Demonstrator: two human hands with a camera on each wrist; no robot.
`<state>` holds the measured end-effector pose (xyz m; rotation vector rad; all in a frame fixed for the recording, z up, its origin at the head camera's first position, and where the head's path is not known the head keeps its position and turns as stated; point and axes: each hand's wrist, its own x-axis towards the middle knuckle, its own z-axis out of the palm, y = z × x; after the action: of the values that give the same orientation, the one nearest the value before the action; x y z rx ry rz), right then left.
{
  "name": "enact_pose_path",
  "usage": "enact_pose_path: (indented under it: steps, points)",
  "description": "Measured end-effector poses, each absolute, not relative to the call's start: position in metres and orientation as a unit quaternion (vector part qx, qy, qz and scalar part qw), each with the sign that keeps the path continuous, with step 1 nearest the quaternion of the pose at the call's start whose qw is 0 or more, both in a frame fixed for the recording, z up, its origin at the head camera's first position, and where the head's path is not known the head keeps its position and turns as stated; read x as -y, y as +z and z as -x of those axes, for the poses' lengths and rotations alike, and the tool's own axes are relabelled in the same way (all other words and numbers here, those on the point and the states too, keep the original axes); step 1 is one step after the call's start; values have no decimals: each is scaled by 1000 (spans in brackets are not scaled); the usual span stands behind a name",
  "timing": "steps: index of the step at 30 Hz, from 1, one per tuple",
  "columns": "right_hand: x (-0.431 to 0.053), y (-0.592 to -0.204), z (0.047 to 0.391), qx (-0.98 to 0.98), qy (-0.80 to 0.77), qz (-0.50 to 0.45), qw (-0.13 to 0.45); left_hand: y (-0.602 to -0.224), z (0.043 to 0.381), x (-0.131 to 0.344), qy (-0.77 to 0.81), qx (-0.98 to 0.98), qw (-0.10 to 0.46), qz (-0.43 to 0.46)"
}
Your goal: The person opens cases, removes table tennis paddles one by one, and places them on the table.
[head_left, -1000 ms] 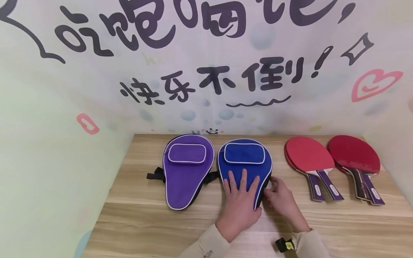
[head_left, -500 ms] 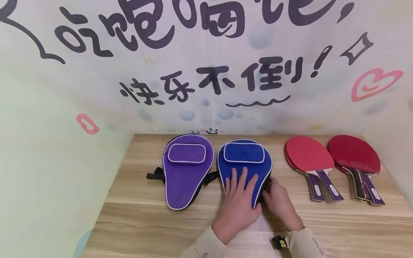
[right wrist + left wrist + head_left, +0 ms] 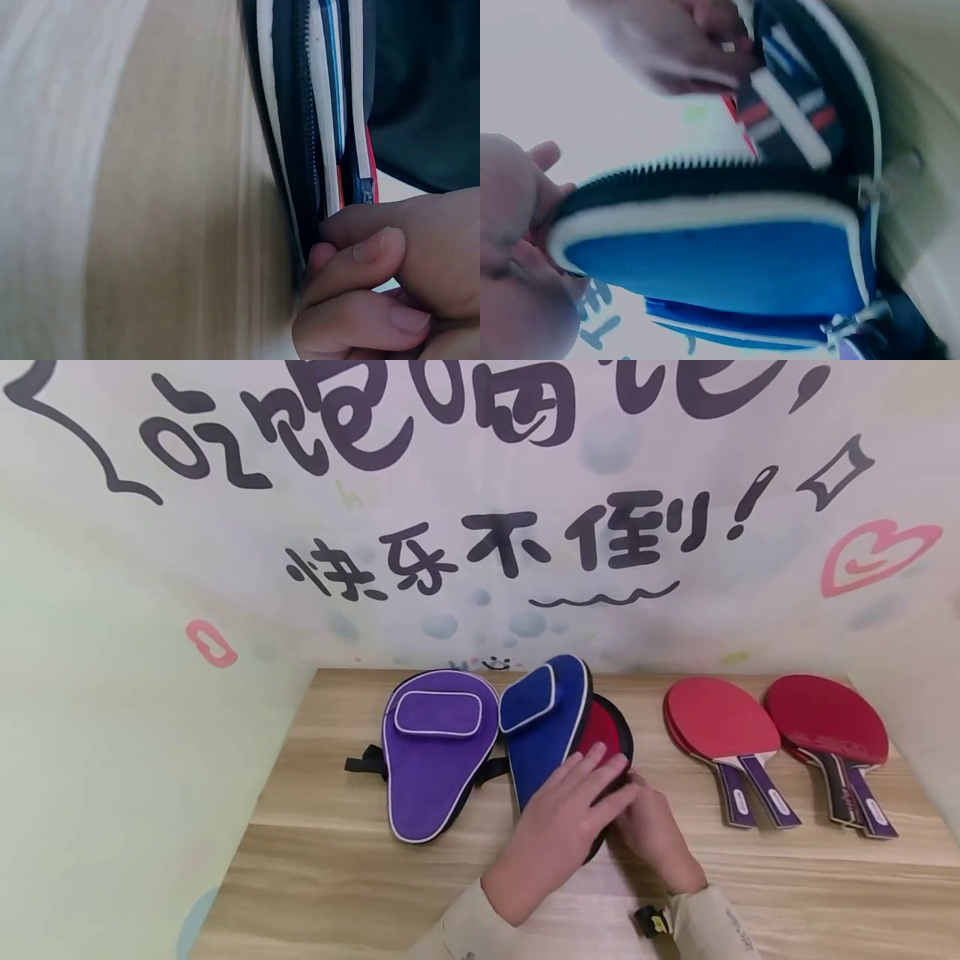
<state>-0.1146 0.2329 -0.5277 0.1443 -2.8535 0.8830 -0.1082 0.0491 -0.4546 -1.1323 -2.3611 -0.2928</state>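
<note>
The blue paddle case lies unzipped near the table's middle, its front cover lifted and tilted to the left. My left hand holds the raised cover; the left wrist view shows its fingers at the edge of the blue cover. A red table tennis paddle shows inside the case, partly hidden by that hand. On the right side, my right hand pinches the case's side edge with curled fingers. Paddle edges stand inside the zip side in the right wrist view.
A closed purple paddle case with a black strap lies to the left. Two stacks of red paddles, one lighter and one darker, lie to the right. A printed backdrop stands behind the table.
The blue case's cover has swung up and to the left, uncovering the red paddle. My left hand has gone from lying flat on the cover to holding it. The right hand stays at the side.
</note>
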Motion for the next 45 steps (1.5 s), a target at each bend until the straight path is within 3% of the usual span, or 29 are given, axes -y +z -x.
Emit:
enact_pose_path:
  steps: [6,11,19,34,45]
  points:
    - [-235,-523,119,946,323,15,-6,-454,114,-40,-89,882,286,363]
    - [-235,-522,121,944,328,30,-13,-450,111,-31,-82,900,320,285]
    - [-234,-523,120,942,332,39,-19,-433,102,-17,6,977,171,126]
    - [-230,-523,121,943,330,38,-20,-475,126,30,10,998,40,41]
    - [-229,-527,123,942,330,45,-28,-498,129,49,-53,998,8,35]
